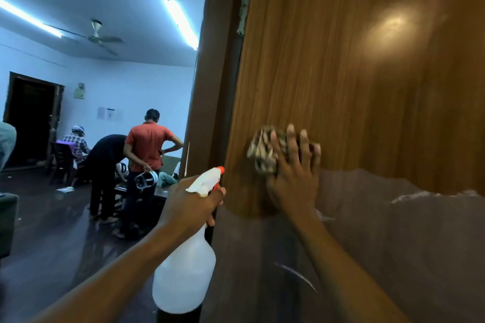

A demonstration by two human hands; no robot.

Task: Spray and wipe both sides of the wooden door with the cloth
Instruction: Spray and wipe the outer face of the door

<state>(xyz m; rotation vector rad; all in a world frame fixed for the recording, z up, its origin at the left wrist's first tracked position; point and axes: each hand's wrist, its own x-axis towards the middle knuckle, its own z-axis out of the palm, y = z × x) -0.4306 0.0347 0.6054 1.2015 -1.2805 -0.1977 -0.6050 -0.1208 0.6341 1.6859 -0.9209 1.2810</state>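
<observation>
The wooden door fills the right half of the view; its upper part is glossy brown and its lower part looks dull and greyish. My right hand presses a crumpled patterned cloth flat against the door near its left edge, fingers spread and straight. My left hand grips the neck of a white spray bottle with an orange-tipped nozzle, held upright just left of the door's edge, nozzle pointing toward the door.
The dark door frame runs up beside the door's edge. Through the opening lies a room with a dark shiny floor, several people around a table, a chair, a ceiling fan and tube lights.
</observation>
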